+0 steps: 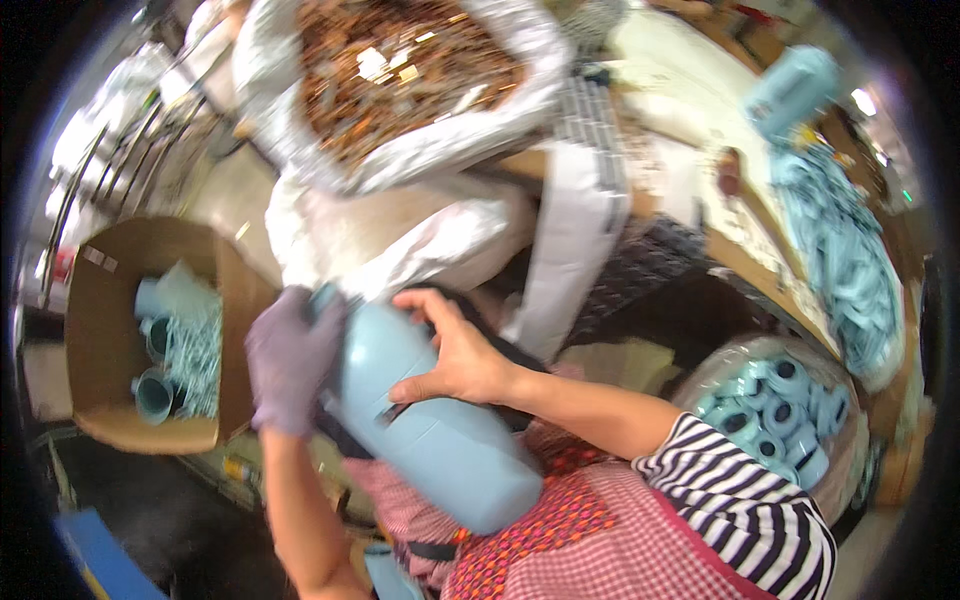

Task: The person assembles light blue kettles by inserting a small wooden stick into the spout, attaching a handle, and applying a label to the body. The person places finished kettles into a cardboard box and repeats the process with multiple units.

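A light-blue rounded plastic casing (440, 450) lies slantwise against my apron, its wide end toward my lap. My left hand (290, 360), in a grey-purple glove, is wrapped round its far left end. My bare right hand (460, 355) rests across the casing's upper side. Its thumb presses beside a small dark slot (392, 412) in the casing, and the fingers curl over the far side. Whether anything small sits under the right fingertips I cannot make out. Motion blurs both hands slightly.
At left stands an open cardboard box (240, 350) with blue parts and strips. A white sack (270, 100) of brownish scraps is ahead. Small blue parts fill a lined tub (860, 450) at right. On the right-hand table (690, 60) lie another blue casing (795, 90) and blue strips (840, 240).
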### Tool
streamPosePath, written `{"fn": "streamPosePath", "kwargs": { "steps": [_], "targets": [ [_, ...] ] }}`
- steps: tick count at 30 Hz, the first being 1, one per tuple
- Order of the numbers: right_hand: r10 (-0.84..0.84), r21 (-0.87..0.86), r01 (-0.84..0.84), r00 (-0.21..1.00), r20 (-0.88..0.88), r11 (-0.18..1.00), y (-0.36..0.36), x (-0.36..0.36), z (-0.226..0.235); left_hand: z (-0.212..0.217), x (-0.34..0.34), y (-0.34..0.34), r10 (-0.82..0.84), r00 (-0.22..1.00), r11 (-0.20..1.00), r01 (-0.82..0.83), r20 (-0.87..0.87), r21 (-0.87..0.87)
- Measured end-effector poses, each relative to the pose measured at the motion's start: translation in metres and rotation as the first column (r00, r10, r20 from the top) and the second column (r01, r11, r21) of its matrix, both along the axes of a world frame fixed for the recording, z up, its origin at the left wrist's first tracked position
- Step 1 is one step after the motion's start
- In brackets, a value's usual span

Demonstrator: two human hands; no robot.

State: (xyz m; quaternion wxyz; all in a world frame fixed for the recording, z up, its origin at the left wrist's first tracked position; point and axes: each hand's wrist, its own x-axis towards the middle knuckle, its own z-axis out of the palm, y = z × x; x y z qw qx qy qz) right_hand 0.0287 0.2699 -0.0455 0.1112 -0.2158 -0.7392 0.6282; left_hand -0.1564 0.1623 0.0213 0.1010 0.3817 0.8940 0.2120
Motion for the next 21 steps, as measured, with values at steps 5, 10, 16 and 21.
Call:
{"fn": "streamPosePath", "kwargs": {
  "steps": [5, 10, 16, 21],
  "targets": [
    [-0.354, 0.355, 0.386, 0.923, -0.153, 0.851, 0.102, 0.108, 0.002, -0.012, -0.037, -0.094, -0.304, 0.742, 0.702, -0.249, 0.598, 0.667],
    [-0.559, 0.773, 0.554, 0.763, -0.325, 0.307, 0.255, 0.229, 0.039, -0.037, -0.055, -0.084, -0.118, 0.675, 0.902, -0.234, 0.729, 0.362],
    [-0.598, 0.779, 0.491, 0.778, -0.191, 0.391, 0.301, 0.247, 0.016, -0.038, -0.024, -0.032, -0.022, 0.601, 0.850, -0.410, 0.799, 0.332],
    [-0.557, 0.693, 0.572, 0.778, -0.290, 0.439, 0.285, 0.254, 0.019, -0.081, -0.052, -0.016, 0.052, 0.841, 0.971, -0.169, 0.538, 0.171]
  ]
}}
